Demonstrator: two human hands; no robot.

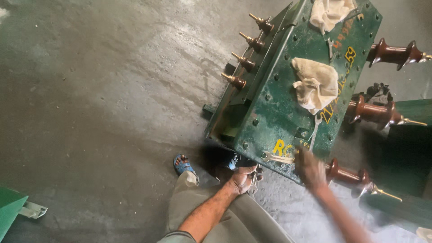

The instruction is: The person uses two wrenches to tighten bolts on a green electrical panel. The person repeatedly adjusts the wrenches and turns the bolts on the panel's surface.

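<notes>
From the head camera I look down on a green metal transformer tank [274, 112] standing on a grey concrete floor [99, 90]. My left hand [243, 178] sits just below the tank's near corner, its fingers curled around a small spanner [254, 180] that hangs down from the grip. My right hand [309, 168] is at the near edge of the tank lid, blurred; it seems to be touching the end of a second spanner [275, 157] lying flat on the lid by the yellow painted marks, but I cannot tell how far its fingers are open or whether it grips the tool.

On the lid, two crumpled cream rags rest: one [316, 84] near the middle, the other [330, 12] at the far edge. A third spanner [314, 130] lies just beneath the middle rag, and a fourth [330, 47] lies between the two rags. Three large brown ribbed insulators [351, 174] jut from the right edge of the tank, and four small brass-tipped bushings [246, 62] stand in a row along its left edge. My foot in a blue sandal [182, 164] is planted on the floor close to the near corner, beside my khaki trouser leg [198, 202]. A green metal piece [9, 209] shows at the lower left of the floor.
</notes>
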